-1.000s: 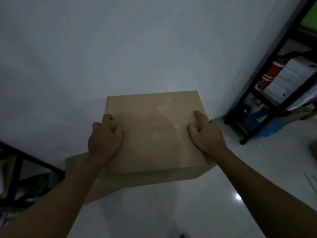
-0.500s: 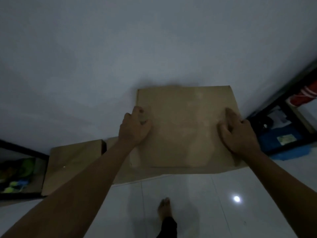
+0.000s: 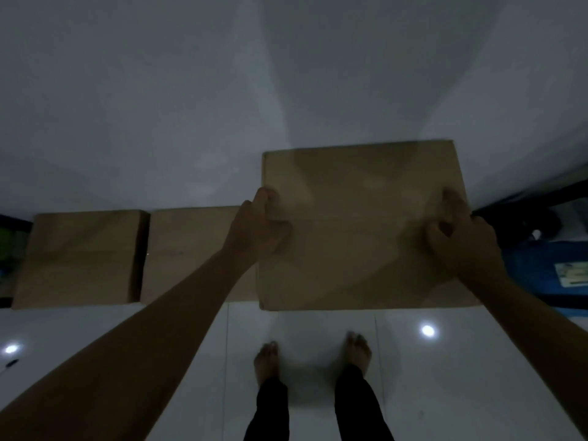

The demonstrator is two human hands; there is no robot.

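Nearest you: two bare feet in dark trouser legs, standing on the glossy white tiled floor. Round light spots glare off the tiles on either side.

Both forearms reach forward. Your left hand grips the left edge of the plain brown cardboard box, thumb on the near face, fingers curled round the side and out of sight. Your right hand grips the right edge the same way, fingers bent over the top corner.

The box is just beyond your feet, closed, square to you. Its lower edge meets the floor line; you cannot tell whether it rests there or hangs just above.

To its left, a second closed brown cardboard box sits just beside it, and a third brown cardboard box is just beyond that, both along the plain white wall.

Far right: a blue bundle, too dim to make out.
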